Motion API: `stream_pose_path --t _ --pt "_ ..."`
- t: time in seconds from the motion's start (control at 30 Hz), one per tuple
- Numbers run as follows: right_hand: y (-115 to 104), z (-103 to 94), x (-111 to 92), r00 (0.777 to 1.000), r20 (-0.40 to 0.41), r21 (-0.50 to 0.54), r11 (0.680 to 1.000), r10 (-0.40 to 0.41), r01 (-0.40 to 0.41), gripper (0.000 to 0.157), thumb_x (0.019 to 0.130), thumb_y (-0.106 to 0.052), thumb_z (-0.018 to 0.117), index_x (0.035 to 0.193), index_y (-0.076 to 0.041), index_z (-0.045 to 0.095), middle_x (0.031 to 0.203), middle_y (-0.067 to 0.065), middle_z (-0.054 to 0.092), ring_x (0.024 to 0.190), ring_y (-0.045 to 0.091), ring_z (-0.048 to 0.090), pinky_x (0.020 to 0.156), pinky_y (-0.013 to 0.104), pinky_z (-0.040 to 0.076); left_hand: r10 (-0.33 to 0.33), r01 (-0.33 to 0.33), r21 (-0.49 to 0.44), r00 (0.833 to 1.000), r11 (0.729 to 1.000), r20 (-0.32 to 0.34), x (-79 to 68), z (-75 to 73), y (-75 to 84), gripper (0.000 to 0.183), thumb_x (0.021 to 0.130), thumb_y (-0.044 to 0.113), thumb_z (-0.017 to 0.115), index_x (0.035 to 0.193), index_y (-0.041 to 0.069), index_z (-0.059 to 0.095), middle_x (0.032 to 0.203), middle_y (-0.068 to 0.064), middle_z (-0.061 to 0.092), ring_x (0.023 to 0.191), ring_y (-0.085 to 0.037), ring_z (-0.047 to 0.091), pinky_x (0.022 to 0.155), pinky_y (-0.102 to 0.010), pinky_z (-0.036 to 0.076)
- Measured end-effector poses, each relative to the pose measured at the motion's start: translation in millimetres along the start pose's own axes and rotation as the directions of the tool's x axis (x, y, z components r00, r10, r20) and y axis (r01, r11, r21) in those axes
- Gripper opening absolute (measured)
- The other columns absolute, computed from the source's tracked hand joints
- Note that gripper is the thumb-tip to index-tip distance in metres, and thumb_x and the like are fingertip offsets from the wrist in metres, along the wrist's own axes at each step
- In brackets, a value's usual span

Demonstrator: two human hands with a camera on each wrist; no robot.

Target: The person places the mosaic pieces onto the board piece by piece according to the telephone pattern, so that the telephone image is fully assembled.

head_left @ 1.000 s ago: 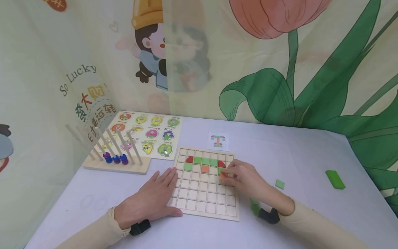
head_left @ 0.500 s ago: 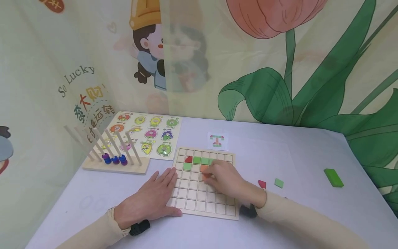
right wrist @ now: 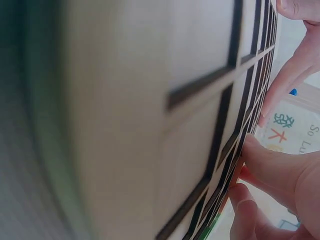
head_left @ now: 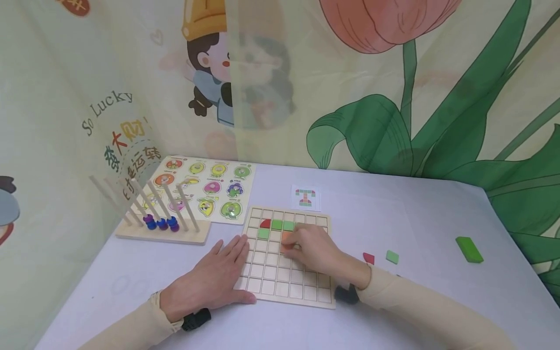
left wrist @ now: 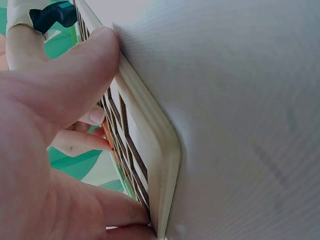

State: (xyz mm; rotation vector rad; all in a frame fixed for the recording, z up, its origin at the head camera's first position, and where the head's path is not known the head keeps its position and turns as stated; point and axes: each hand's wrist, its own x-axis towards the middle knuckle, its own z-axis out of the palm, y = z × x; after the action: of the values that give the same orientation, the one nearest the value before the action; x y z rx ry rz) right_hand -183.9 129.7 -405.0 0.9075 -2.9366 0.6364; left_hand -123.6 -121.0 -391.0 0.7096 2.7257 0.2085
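A wooden grid board (head_left: pixel 283 289) lies on the white table. My left hand (head_left: pixel 214 279) rests flat along its left side, fingers extended, the thumb (left wrist: pixel 97 52) against the near edge. Over the middle columns, my right hand (head_left: pixel 317 248) pinches an orange square tile (head_left: pixel 285 248) between thumb and fingertips, low in a cell just below another orange tile (head_left: pixel 286 236). Further up the board sit a red quarter-round tile (head_left: pixel 265 223) and green square tiles (head_left: pixel 276 224). The right hand hides the tiles at the upper right.
A pattern card (head_left: pixel 306 198) lies behind the board. At the left stand a peg stand (head_left: pixel 164 235) with blue and purple beads and a fruit puzzle (head_left: pixel 249 189). To the right are a loose red tile (head_left: pixel 368 257), a green tile (head_left: pixel 392 256) and a green block (head_left: pixel 469 249).
My right hand has carried the orange tile leftwards from the board's right side to the cell below the other orange tile. The left hand has stayed in place.
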Motion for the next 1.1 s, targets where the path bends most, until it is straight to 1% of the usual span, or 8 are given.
stream_pose_path --t 0.23,0.37,0.6,0.7,0.8,0.87,0.97,1.1 --pt "0 0.0 0 1.0 0.01 0.002 1.0 -0.006 0.006 0.022 0.085 -0.02 0.085 0.106 -0.015 0.083 0.076 -0.007 0.066 0.063 0.006 0.047 0.051 0.017 0.038 0.002 -0.002 -0.001 1.0 1.0 -0.004 0.1 0.3 -0.5 0.111 0.084 0.068 0.072 0.157 -0.005 0.033 0.169 -0.021 0.026 0.158 -0.037 0.024 0.127 -0.061 0.022" --pt "0 -0.9 1 1.0 0.023 0.005 1.0 -0.001 0.001 0.022 0.085 -0.019 0.085 0.106 -0.015 0.083 0.076 -0.007 0.065 0.064 0.006 0.047 0.051 0.018 0.038 0.003 -0.003 0.002 1.0 1.0 -0.005 -0.1 0.1 -0.5 0.111 0.083 0.068 0.072 0.157 -0.005 0.033 0.169 -0.021 0.026 0.158 -0.037 0.024 0.126 -0.061 0.022" --pt "2 -3.4 -2 1.0 0.021 0.033 0.999 -0.001 0.0 0.022 0.086 -0.02 0.084 0.107 -0.016 0.083 0.079 -0.007 0.068 0.066 0.006 0.049 0.056 0.018 0.041 0.005 -0.005 0.007 1.0 1.0 -0.009 -0.2 0.1 -0.3 0.111 0.083 0.068 0.072 0.157 -0.005 0.033 0.169 -0.021 0.026 0.158 -0.037 0.025 0.126 -0.061 0.023" --pt "4 -6.0 -8 1.0 0.012 0.033 0.999 0.015 -0.015 0.026 0.085 -0.021 0.084 0.11 -0.017 0.082 0.087 -0.006 0.073 0.075 0.006 0.055 0.063 0.02 0.045 0.006 -0.006 -0.005 1.0 1.0 -0.006 -0.4 0.3 -0.4 0.111 0.083 0.068 0.072 0.157 -0.005 0.033 0.169 -0.021 0.026 0.158 -0.037 0.024 0.126 -0.061 0.023" --pt "9 -10.3 -20 0.998 0.009 0.012 0.998 0.056 -0.056 0.031 0.083 -0.02 0.084 0.114 -0.018 0.081 0.098 -0.004 0.074 0.086 0.008 0.057 0.071 0.023 0.047 0.008 -0.008 -0.014 1.0 1.0 -0.003 -0.5 0.7 -0.5 0.111 0.083 0.067 0.072 0.157 -0.005 0.032 0.169 -0.02 0.025 0.158 -0.037 0.024 0.126 -0.061 0.022" --pt "13 -14.9 -30 0.995 0.014 0.005 0.995 0.104 -0.104 0.033 0.083 -0.021 0.084 0.116 -0.018 0.08 0.103 -0.004 0.073 0.091 0.008 0.057 0.074 0.024 0.048 0.01 -0.01 -0.016 1.0 1.0 -0.004 -0.4 0.7 -0.5 0.11 0.084 0.067 0.072 0.157 -0.005 0.032 0.169 -0.021 0.025 0.158 -0.037 0.024 0.126 -0.061 0.022" --pt "20 -24.1 -46 0.983 0.013 0.004 0.983 0.182 -0.182 0.034 0.084 -0.023 0.083 0.117 -0.019 0.08 0.104 -0.004 0.072 0.091 0.009 0.056 0.072 0.024 0.047 0.011 -0.011 -0.008 1.0 1.0 -0.007 -0.4 0.5 -0.8 0.11 0.084 0.067 0.072 0.157 -0.005 0.033 0.169 -0.021 0.025 0.158 -0.037 0.024 0.126 -0.061 0.023" --pt "30 -40.5 -69 0.954 0.014 0.004 0.954 0.301 -0.301 0.035 0.083 -0.024 0.084 0.118 -0.019 0.079 0.104 -0.003 0.071 0.083 0.011 0.053 0.063 0.021 0.044 0.013 -0.013 -0.005 1.0 1.0 -0.01 -0.6 -0.1 -1.1 0.11 0.084 0.067 0.072 0.157 -0.006 0.032 0.169 -0.021 0.026 0.158 -0.037 0.025 0.126 -0.061 0.023"
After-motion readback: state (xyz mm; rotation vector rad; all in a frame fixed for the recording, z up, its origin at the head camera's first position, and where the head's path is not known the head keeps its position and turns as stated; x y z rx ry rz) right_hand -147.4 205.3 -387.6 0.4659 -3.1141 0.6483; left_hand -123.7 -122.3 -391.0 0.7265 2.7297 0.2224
